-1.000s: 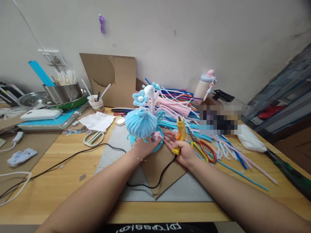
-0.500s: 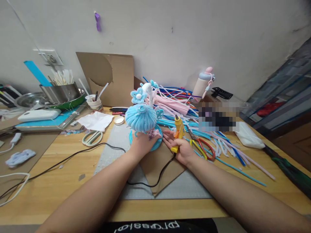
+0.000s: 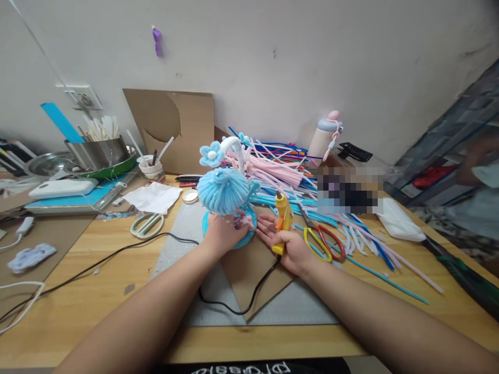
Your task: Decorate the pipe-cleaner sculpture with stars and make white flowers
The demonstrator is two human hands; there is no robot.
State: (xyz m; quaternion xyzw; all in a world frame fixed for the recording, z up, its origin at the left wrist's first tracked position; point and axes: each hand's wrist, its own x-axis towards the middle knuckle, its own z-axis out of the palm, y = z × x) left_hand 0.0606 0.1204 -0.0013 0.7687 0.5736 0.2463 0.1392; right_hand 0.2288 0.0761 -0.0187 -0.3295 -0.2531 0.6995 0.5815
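Nearest is the pale wooden tabletop (image 3: 113, 327), with a grey mat (image 3: 307, 306) and a brown cardboard sheet (image 3: 249, 275) laid on it. Just beyond, the right hand (image 3: 294, 249) grips the yellow glue gun (image 3: 285, 214) by its handle, nozzle upward, some fingers stretched out. The left hand (image 3: 223, 236) is under the blue fluffy craft piece (image 3: 223, 191), by its base; the fingers are partly hidden, so I cannot tell if it grasps. This craft piece stands above the mat, left of the gun. I judge it well advanced: base, pleated shade, curved white stem (image 3: 234, 143) and flower (image 3: 212, 155) are all there. What remains I cannot tell; the nozzle is apart from it. Farther lie scissors (image 3: 322, 228) and many loose fuzzy stems (image 3: 278, 171), then a bottle (image 3: 320, 148), a leaning cut cardboard (image 3: 198, 130) and the grey wall (image 3: 249, 62). At the far right, a blurred person (image 3: 483, 182) shows.
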